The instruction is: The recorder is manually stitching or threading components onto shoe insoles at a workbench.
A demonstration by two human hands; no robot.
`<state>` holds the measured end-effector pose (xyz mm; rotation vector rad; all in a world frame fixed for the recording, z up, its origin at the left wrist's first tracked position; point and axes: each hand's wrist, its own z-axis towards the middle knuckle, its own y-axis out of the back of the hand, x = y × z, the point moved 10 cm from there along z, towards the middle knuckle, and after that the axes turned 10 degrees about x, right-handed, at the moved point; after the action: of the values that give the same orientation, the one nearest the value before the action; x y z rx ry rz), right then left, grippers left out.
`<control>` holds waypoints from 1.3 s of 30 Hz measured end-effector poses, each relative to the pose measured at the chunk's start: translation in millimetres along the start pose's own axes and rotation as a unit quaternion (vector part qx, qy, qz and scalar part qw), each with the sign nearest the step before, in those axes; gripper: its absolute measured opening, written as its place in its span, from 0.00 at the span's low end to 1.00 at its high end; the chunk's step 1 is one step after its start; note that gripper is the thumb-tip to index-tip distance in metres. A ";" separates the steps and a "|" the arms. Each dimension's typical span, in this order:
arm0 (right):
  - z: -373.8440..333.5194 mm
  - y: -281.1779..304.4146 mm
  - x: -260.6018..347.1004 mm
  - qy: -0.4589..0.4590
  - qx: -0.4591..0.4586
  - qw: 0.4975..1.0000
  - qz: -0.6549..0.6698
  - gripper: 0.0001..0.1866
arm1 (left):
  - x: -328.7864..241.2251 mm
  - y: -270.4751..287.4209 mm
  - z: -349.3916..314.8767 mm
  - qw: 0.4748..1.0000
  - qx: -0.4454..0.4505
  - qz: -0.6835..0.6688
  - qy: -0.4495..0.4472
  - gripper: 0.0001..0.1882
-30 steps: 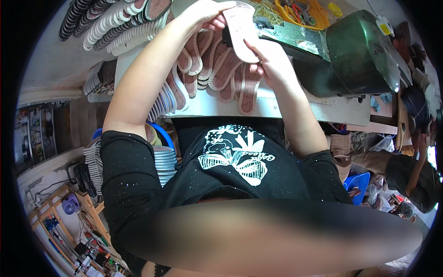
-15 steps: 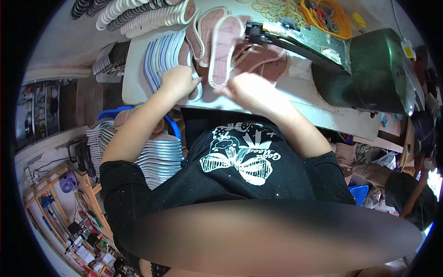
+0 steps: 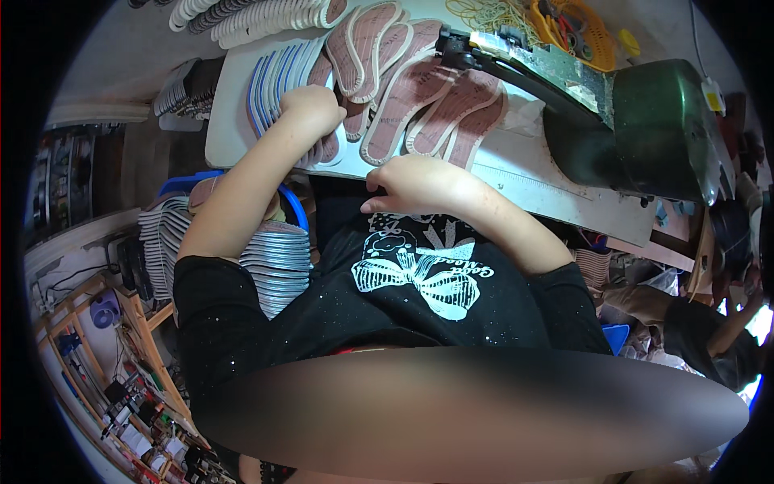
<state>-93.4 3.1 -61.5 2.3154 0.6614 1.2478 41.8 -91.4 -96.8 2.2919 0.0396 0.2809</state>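
My left hand [image 3: 313, 110] is closed at the right end of a row of standing shoe insoles with blue and white edges [image 3: 272, 85], its fingers curled over a pink, white-rimmed insole [image 3: 328, 150]; its fingertips are hidden. My right hand [image 3: 423, 185] hovers at the table's near edge, thumb and fingers apart, holding nothing. Just beyond it, pink insoles with stitched pale rims [image 3: 395, 113] lie overlapping in a loose pile. Above the pile reaches the black head [image 3: 458, 48] of a green machine arm.
The green machine body [image 3: 657, 129] stands at the right of the white table [image 3: 556, 177]. Behind it are a yellow basket of tools [image 3: 574, 36] and tangled yellowish cord [image 3: 488, 18]. More insoles fill a blue tub [image 3: 300, 218] beside my left arm. A person [image 3: 709, 331] is at far right.
The insole my right hand was handling beside the machine head is out of that hand, which has drawn back toward me. My left hand has moved slightly farther along the row.
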 end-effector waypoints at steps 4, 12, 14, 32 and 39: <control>2.6 -7.3 -12.8 -0.019 0.001 1.000 -0.006 0.24 | 2.9 -1.7 4.3 0.999 -0.020 0.032 0.030 0.19; -18.2 4.7 -33.6 -0.007 -0.021 0.998 0.055 0.24 | 47.8 13.1 9.2 0.945 -0.014 -0.296 -0.136 0.15; -22.1 21.4 -27.5 0.038 -0.099 0.991 0.079 0.22 | 46.3 7.8 4.9 0.918 0.035 -0.367 -0.149 0.16; -27.2 42.1 -34.0 0.064 -0.163 0.955 0.241 0.20 | 53.4 7.4 -0.4 0.910 0.080 -0.392 -0.111 0.15; -29.5 59.3 -0.5 0.226 -0.159 0.770 0.575 0.37 | -29.1 59.7 -110.4 0.828 0.059 -0.481 -0.282 0.12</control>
<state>-106.5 -40.2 -13.2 2.0443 -1.0127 2.2050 -13.9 -54.4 13.3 2.0820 0.8910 -0.9357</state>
